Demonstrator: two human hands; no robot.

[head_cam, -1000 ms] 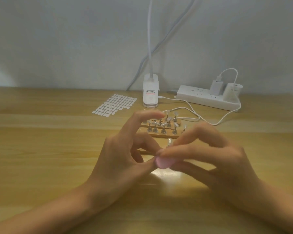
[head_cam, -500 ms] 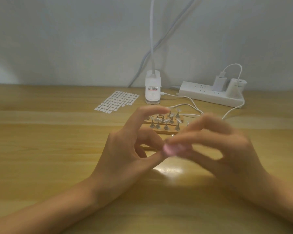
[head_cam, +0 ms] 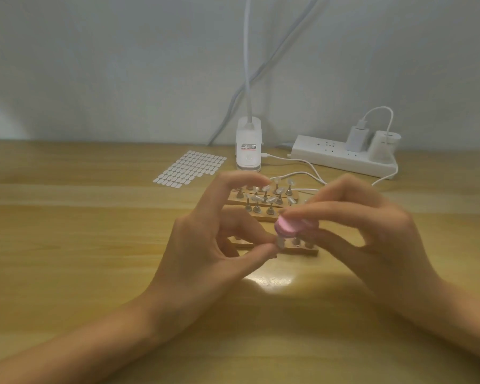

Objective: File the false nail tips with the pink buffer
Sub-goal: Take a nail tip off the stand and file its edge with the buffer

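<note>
Note that the scene is evenly but dimly lit, with a grey-green cast. Light falls from above: you see one bright glare patch on the table [head_cam: 67, 245] between the wrists, and soft shadows beneath both forearms. The wall [head_cam: 94, 65] shows a paler patch at its lower left. Motion blur smears the right hand [head_cam: 372, 239] and the pink buffer [head_cam: 288, 227] it grips. The left hand [head_cam: 205, 245] is sharper, but the false nail tip [head_cam: 280, 242] it pinches reads only as a pale smudge.
</note>
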